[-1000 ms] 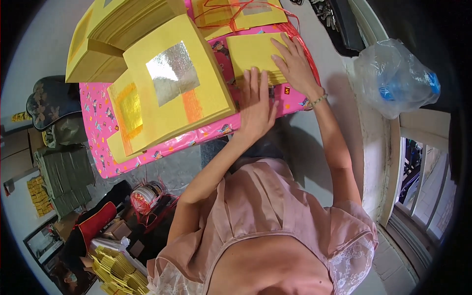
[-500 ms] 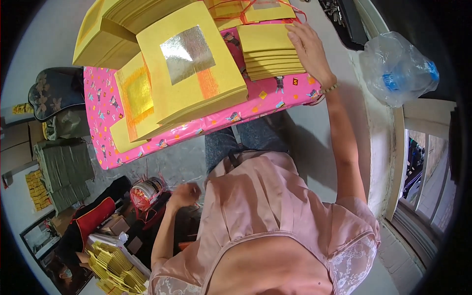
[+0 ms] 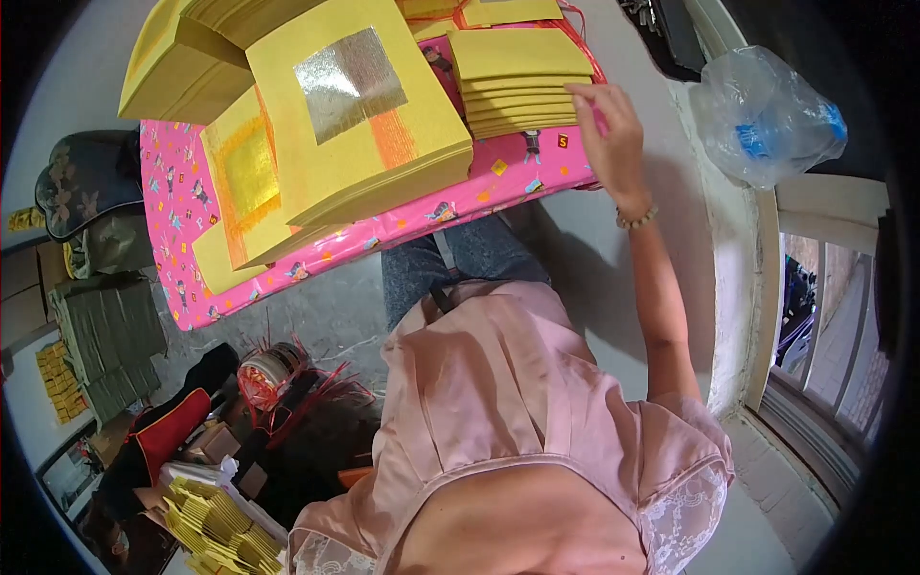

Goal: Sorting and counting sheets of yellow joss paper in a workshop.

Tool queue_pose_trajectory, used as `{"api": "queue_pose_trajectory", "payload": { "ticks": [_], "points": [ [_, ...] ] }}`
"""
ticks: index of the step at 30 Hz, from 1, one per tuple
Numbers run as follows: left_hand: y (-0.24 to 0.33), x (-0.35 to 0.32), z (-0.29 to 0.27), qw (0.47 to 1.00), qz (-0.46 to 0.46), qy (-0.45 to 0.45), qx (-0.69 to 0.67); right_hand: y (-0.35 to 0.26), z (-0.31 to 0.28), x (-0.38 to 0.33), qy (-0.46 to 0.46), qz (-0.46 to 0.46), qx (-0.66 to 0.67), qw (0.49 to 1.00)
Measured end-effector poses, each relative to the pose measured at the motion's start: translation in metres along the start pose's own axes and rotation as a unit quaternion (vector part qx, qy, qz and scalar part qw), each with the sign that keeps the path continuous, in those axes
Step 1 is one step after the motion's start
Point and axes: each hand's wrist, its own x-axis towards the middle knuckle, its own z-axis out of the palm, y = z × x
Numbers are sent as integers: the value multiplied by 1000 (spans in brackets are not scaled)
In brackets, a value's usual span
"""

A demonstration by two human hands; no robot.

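My right hand (image 3: 613, 139) is at the right edge of a small stack of folded yellow papers (image 3: 522, 72). Its thumb and forefinger are apart, and the fingertips reach the stack's corner. To the left of that stack lies a large thick pile of yellow paper sheets (image 3: 441, 120), with a silver foil square and an orange patch on the top sheet. A yellow sheet with a gold foil square (image 3: 251, 177) shows beside it. All of these rest on a table with a pink patterned cover (image 3: 177, 259). My left hand is out of view.
Red string (image 3: 580, 38) lies behind the small stack. Another tall yellow paper pile (image 3: 187, 86) stands at the far left. A clear plastic bag (image 3: 767, 115) is at the right. Bundled yellow paper (image 3: 216, 517) and a spool with red string (image 3: 268, 374) sit at the lower left.
My left hand has dropped out of view at the lower left. My right hand has drawn back from the top of the small stack to its right edge. The view has shifted slightly.
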Motion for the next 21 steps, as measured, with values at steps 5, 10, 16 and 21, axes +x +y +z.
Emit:
{"api": "queue_pose_trajectory", "payload": {
  "ticks": [5, 10, 16, 21],
  "points": [
    [-11, 3, 18, 1000, -9, -3, -3, -8, 9, -31, -54, -25, 1, 998],
    [-21, 4, 29, 1000, -17, -2, 1, -3, 24, -53, -108, -27, -6, 994],
    [-28, 7, 34, 1000, -29, 9, 7, -4, 42, -69, -181, -61, -136, 972],
    [-32, 6, 30, 999, -41, 24, 13, -5, 45, -65, -180, -59, -136, 972]
  ]
}}
